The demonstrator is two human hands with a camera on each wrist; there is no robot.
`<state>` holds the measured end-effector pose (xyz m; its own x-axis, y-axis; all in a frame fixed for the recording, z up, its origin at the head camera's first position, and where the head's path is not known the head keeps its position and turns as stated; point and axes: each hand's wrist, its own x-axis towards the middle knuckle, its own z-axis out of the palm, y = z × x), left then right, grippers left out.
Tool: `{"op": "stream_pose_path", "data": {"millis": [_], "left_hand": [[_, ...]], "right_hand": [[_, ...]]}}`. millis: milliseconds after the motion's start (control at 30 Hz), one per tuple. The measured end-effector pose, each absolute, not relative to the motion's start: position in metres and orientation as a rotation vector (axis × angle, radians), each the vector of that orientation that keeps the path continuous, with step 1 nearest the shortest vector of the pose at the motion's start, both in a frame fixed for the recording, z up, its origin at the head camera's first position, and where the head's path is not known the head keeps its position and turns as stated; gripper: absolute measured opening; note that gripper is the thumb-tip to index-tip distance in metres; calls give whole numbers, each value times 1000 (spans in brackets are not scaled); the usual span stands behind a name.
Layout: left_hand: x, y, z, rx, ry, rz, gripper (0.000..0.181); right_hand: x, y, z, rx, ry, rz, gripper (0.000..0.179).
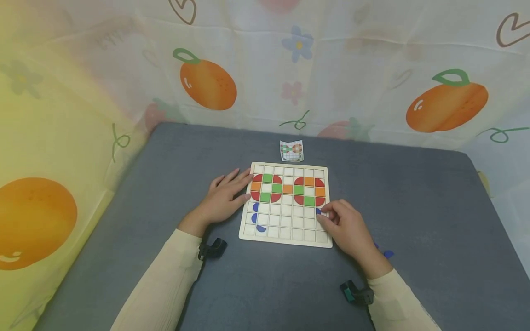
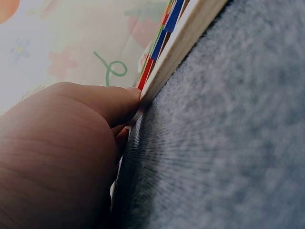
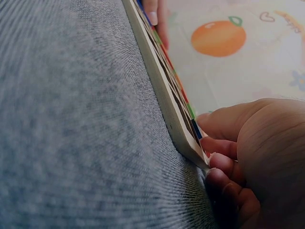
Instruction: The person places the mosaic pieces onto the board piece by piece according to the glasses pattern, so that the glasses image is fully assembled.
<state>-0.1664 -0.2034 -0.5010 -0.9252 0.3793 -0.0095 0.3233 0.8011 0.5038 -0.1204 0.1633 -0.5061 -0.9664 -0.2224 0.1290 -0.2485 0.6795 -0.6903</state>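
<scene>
A square wooden grid board lies on the table with red, green and orange tiles in its upper rows. Three blue half-circle tiles sit in its lower left cells. My left hand rests along the board's left edge, fingers extended; in the left wrist view its thumb touches the rim. At the right edge, my right hand pinches another blue tile between thumb and curled index finger. That tile is low against the board in the right wrist view, partly hidden by the fingers.
A small printed pattern card lies just beyond the board. More blue tiles are on the grey tabletop, partly behind my right wrist. A fruit-patterned curtain hangs behind the table.
</scene>
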Motion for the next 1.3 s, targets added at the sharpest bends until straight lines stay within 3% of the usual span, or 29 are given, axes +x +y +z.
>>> {"op": "stream_pose_path", "data": {"millis": [1300], "left_hand": [[-166,-204,-500,577,2870,790,65]], "right_hand": [[-122,164,-509,367,-2852,1195,12]]}}
